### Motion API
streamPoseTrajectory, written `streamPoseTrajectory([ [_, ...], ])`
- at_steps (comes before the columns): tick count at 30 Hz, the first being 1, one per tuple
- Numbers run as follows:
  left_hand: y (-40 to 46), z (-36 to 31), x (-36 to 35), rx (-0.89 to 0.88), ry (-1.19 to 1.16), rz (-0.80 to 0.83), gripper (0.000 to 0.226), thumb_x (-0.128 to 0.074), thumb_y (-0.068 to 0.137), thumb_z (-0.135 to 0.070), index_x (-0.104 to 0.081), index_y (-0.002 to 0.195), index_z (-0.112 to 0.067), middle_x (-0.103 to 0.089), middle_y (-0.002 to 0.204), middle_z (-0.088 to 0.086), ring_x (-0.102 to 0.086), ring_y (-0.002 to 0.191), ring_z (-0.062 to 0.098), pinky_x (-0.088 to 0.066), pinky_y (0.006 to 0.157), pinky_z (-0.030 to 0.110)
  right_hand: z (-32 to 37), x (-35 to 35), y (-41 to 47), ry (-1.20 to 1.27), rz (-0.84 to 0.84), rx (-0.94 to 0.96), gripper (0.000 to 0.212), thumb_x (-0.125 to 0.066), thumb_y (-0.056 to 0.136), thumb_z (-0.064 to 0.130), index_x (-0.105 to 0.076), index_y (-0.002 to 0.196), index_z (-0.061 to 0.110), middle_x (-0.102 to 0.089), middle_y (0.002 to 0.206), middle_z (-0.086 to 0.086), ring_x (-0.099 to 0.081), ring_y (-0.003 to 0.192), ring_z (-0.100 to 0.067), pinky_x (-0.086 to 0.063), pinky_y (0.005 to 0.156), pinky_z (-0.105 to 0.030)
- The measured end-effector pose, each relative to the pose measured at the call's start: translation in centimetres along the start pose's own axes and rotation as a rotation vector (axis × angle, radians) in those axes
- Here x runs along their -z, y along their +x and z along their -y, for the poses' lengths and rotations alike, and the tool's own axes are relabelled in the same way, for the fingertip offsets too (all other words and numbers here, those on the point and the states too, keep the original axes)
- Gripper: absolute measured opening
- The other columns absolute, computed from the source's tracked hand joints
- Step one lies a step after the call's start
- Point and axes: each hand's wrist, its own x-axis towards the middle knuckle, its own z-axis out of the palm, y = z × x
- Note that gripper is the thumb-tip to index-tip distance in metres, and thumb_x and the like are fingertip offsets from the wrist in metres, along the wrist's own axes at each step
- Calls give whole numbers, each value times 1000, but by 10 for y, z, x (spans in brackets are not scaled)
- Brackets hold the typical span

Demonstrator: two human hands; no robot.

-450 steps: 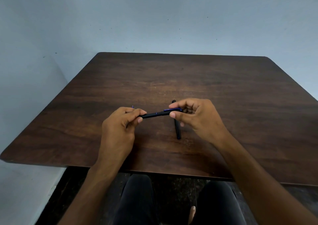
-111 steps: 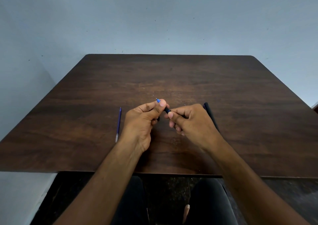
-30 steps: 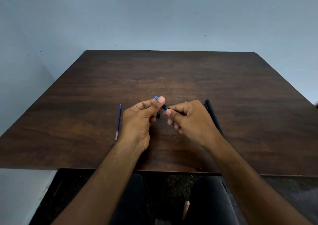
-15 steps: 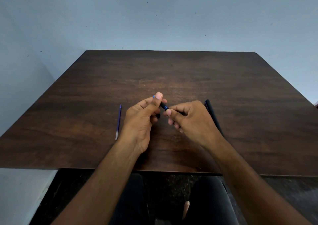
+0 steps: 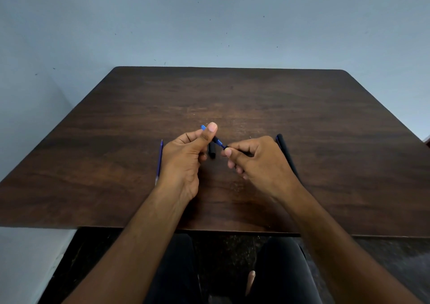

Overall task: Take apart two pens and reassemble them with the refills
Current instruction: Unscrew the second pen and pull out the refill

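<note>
My left hand [image 5: 186, 157] pinches the blue end piece [image 5: 203, 128] of a pen between thumb and fingers. My right hand [image 5: 256, 161] grips the black pen barrel [image 5: 239, 152], most of it hidden in the fist. A short blue and black stretch [image 5: 218, 141] shows between the two hands. A loose blue refill [image 5: 159, 161] lies on the table just left of my left hand. A short black pen piece [image 5: 211, 151] lies on the table between the hands. A second black pen [image 5: 286, 152] lies behind my right hand.
The dark wooden table [image 5: 232, 99] stands against a pale blue wall. Its near edge runs just above my knees. My dark trousers and a bare foot show below the edge.
The hands have drawn slightly apart over the last second, so a longer stretch of the pen shows between them. The black piece on the table between them is now in plain sight.
</note>
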Motion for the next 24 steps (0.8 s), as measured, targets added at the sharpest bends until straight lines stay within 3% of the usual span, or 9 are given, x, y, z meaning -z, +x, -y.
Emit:
streamPoseTrajectory([
  [6,-2,2,-2,1,11,15,51,-88,58,-41,-75,92,-5,-55,64,-2,-43,59,10,-39,60,25,2,-1,-3,82,-10,34,16,-67,96,29,-76,88,39,-75,69,4,-59,55,-5,-51,57,-29],
  [10,-3,1,-1,-15,14,10,43,-88,63,-40,-77,89,-7,-59,73,4,-45,59,8,-40,60,24,1,-2,-2,82,-48,-3,12,-69,95,29,-81,91,27,-73,64,6,-61,53,-2,-48,54,-21],
  [13,-3,-2,-1,-7,8,-29,30,-87,67,-37,-78,83,-13,-63,79,6,-48,59,7,-43,62,25,1,-1,-2,111,-59,-37,17,-70,92,27,-82,81,22,-71,60,5,-60,50,-3,-47,51,-21],
  [19,2,-14,0,-62,-4,-94,25,-87,70,-31,-77,80,-11,-68,69,0,-48,52,6,-44,55,23,-1,0,-3,133,-56,-79,19,-71,86,23,-81,72,18,-70,58,1,-56,47,-8,-47,48,-26],
  [24,10,-22,14,-139,311,-106,30,-87,67,-40,-76,73,-13,-69,63,-2,-47,51,6,-45,54,23,-2,4,-5,124,-87,-94,19,-71,85,20,-81,70,17,-70,58,-3,-56,46,-10,-47,45,-24],
])
